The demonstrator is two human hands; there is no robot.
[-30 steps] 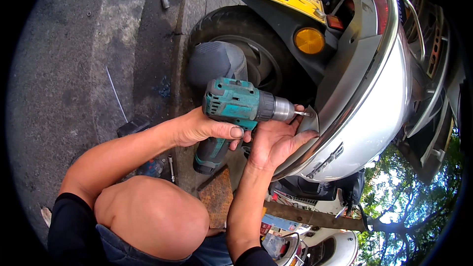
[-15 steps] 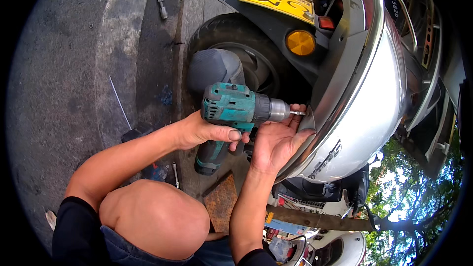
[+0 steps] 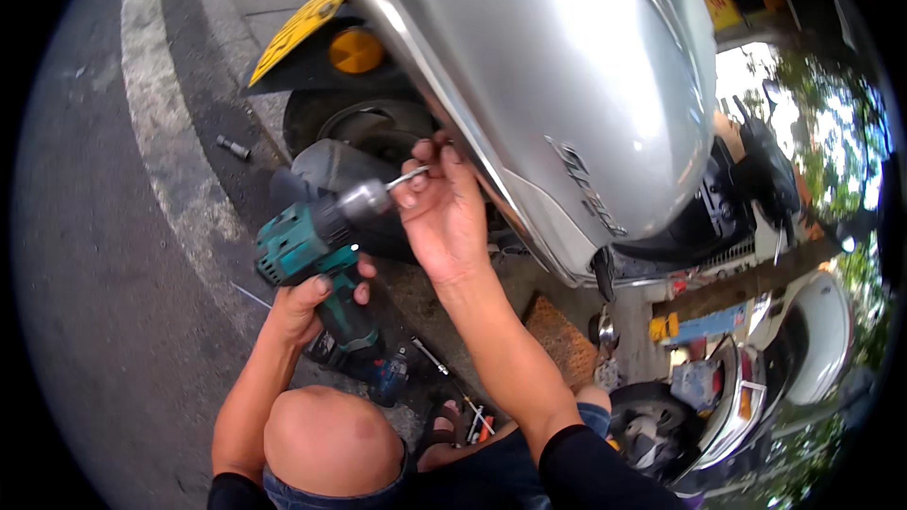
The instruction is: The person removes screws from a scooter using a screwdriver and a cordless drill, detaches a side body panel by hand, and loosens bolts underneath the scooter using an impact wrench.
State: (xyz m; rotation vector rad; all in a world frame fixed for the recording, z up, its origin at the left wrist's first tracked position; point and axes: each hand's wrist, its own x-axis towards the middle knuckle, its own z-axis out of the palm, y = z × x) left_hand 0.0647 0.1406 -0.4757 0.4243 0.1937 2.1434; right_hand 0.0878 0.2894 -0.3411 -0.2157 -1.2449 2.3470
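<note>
My left hand [image 3: 300, 310] is wrapped round the grip of a teal and black cordless drill [image 3: 291, 244]. From its metal chuck a thin bit [image 3: 408, 178] points toward the lower edge of a silver scooter's body panel [image 3: 557, 85]. At that edge is my right hand [image 3: 449, 227], palm up with curled fingers around the bit's tip. Those fingertips partly hide the tip, and whatever they pinch cannot be made out. Below the panel, the rear wheel [image 3: 302, 118] is partly covered by the dark exhaust cover [image 3: 345, 170].
A socket piece [image 3: 233, 146] lies on the pavement at the left. Near my knee are a blue and black power tool [image 3: 389, 378], a ratchet-like metal tool [image 3: 430, 356] and a rusty plate [image 3: 562, 335]. Another scooter [image 3: 727, 406] stands at the lower right.
The view has turned and shifted, bringing the scooter's side panel higher and more overhead. The drill now tilts upward toward the panel; both hands keep much the same hold.
</note>
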